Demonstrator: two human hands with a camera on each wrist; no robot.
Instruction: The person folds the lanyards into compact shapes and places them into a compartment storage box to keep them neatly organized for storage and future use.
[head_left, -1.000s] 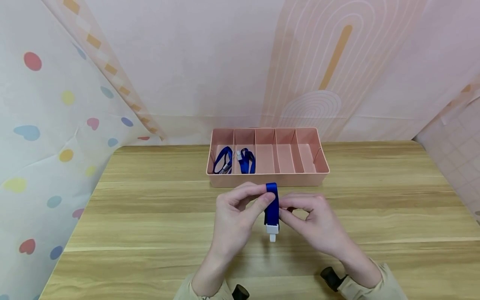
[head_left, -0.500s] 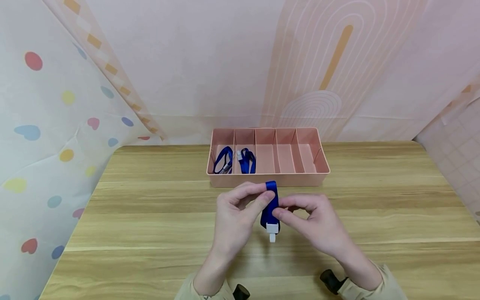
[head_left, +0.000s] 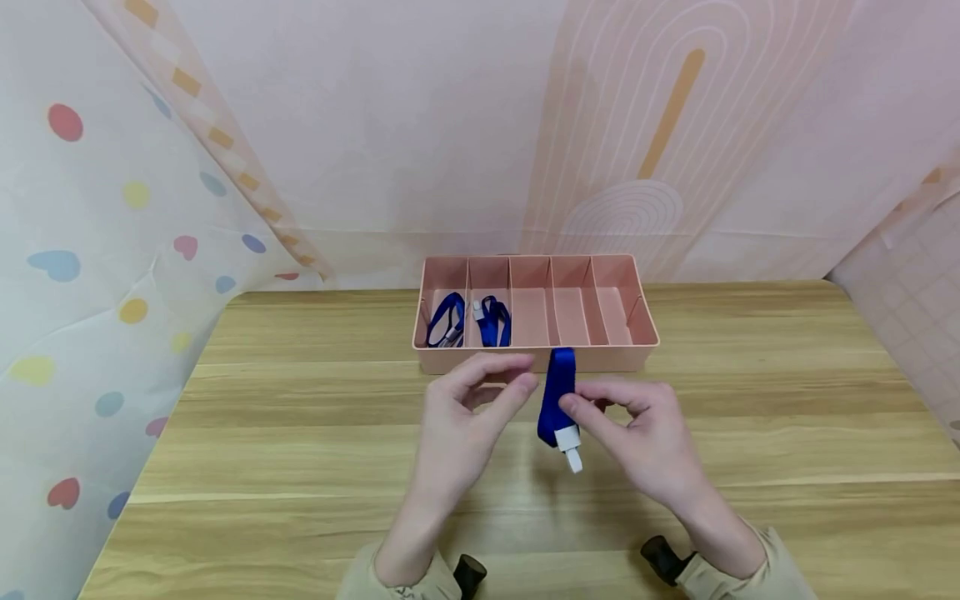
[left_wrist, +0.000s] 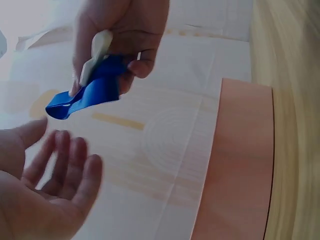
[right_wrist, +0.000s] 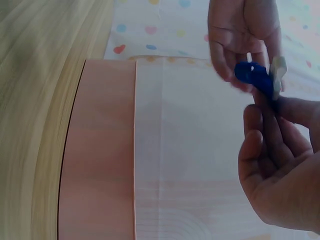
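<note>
My right hand (head_left: 647,433) pinches a folded blue lanyard (head_left: 557,392) between thumb and fingers, in front of the pink box. The lanyard's white plastic clip (head_left: 570,448) hangs at its lower end, tilted to the right. To the left, my left hand (head_left: 468,425) holds nothing; its thumb and fingers are parted, apart from the strap. In the left wrist view the folded strap (left_wrist: 95,95) shows side-on above the left hand's fingertips. From the right wrist, the lanyard (right_wrist: 257,77) overlaps the left hand behind it.
The pink divided box (head_left: 536,358) stands at the table's back. Its leftmost compartment holds a blue lanyard (head_left: 454,308), and the one beside it holds another blue lanyard (head_left: 491,321). Behind the wooden table (head_left: 300,433) hangs a patterned cloth (head_left: 375,150).
My left hand has let go of the lanyard and drawn slightly left. My right hand now holds it alone, shifted a little right and upward, and its clip has swung to a tilt.
</note>
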